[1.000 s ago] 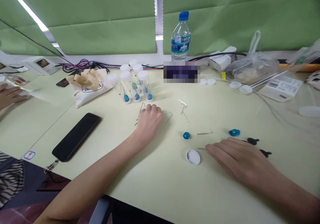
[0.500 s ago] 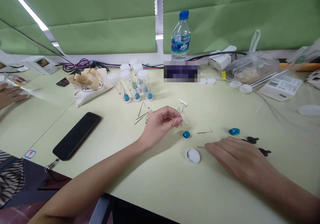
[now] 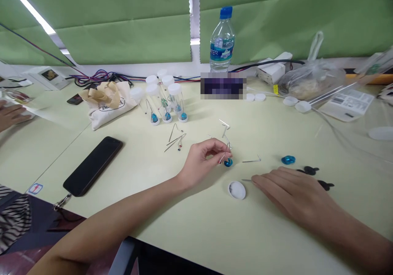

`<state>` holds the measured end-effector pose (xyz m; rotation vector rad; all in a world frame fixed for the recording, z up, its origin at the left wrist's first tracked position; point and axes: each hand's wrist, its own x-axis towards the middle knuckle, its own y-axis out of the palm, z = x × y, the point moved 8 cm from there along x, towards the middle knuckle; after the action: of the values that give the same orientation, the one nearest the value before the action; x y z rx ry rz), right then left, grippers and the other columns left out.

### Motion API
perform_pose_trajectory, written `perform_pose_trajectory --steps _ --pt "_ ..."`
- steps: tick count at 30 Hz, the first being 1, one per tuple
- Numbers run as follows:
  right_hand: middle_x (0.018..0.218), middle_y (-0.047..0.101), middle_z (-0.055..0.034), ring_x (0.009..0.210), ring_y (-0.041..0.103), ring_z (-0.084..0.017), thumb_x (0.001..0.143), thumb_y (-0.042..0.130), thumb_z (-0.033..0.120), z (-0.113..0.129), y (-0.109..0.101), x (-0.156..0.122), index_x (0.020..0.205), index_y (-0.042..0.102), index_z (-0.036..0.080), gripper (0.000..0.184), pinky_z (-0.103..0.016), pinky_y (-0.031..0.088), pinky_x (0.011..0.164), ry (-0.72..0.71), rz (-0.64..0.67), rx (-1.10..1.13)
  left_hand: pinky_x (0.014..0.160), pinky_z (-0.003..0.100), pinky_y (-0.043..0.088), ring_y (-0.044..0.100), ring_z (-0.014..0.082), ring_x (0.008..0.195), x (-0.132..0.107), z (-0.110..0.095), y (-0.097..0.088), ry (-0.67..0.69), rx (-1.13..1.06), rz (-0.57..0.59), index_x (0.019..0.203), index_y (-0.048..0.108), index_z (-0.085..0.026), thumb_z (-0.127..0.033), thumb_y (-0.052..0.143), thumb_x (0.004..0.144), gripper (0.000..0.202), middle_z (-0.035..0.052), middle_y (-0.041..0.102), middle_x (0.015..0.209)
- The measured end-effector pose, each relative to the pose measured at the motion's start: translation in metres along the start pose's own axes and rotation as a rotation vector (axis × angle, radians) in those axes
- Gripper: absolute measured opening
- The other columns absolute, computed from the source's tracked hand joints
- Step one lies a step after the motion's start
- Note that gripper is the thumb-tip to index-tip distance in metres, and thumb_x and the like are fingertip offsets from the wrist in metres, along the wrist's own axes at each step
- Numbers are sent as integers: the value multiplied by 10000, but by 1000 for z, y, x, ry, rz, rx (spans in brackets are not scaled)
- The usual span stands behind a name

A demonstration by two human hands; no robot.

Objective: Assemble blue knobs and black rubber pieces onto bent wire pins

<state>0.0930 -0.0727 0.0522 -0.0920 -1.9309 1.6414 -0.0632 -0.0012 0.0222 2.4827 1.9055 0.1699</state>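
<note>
My left hand (image 3: 206, 159) pinches a thin bent metal wire (image 3: 222, 157) with a small red tip. Its fingertips are right at a shiny blue ball (image 3: 228, 163) and partly cover it; whether they touch is unclear. My right hand (image 3: 285, 191) rests low over the table, fingers closed around a thin metal rod (image 3: 247, 180) whose far part is hidden. Left of that rod lies a round white cap (image 3: 237, 190) with small dark bits inside. An L-shaped metal pin (image 3: 251, 161) lies between the blue ball and a second blue piece (image 3: 288, 160).
Bent wires (image 3: 175, 140) lie left of my left hand, L-shaped pins (image 3: 224, 123) beyond it. Several clear tubes (image 3: 164, 99) with white caps stand farther back. Also about are a phone (image 3: 93, 165), cloth bag (image 3: 110, 105), water bottle (image 3: 222, 46) and black parts (image 3: 310, 170).
My left hand has moved right and slightly toward me with the wire, reaching the blue ball. The wires it partly covered now show. My right hand stays in place.
</note>
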Motion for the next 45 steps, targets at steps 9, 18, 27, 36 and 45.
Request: perform_pose_trajectory --steps 9,18,27,36,45 --pt "749 643 -71 654 575 -180 915 437 41 0 -3 2 1021 555 101 170 -320 441 637 -1 -10 -8 677 257 512 619 121 724 -1 -9 0 78 145 -15 801 649 -160 -187 624 847 59 35 664 795" --pt "827 679 -64 730 618 -195 913 473 58 -11 -8 -6 1090 565 131 212 -333 468 699 35 -58 -26 670 237 515 593 99 670 -4 -14 6 157 220 44 801 642 -170 -171 602 857 69 11 654 761" --pt "886 690 -42 752 640 -172 946 468 102 -21 -9 -16 1029 572 181 155 -280 469 693 225 -67 117 675 250 516 614 109 673 -4 -14 7 199 328 74 838 639 -188 -180 574 871 73 11 668 784" --pt "779 649 -12 666 588 -152 929 510 92 -13 -10 -5 936 569 179 105 -286 428 644 203 -95 171 647 245 480 597 107 639 -7 -17 11 268 439 110 854 633 -183 -151 533 890 110 4 652 732" --pt "666 597 8 553 540 -134 952 487 155 -16 -16 -1 880 554 195 106 -266 393 544 286 -120 184 742 314 521 626 155 779 -7 -23 8 303 493 198 1025 601 -192 -211 534 875 166 64 670 935"
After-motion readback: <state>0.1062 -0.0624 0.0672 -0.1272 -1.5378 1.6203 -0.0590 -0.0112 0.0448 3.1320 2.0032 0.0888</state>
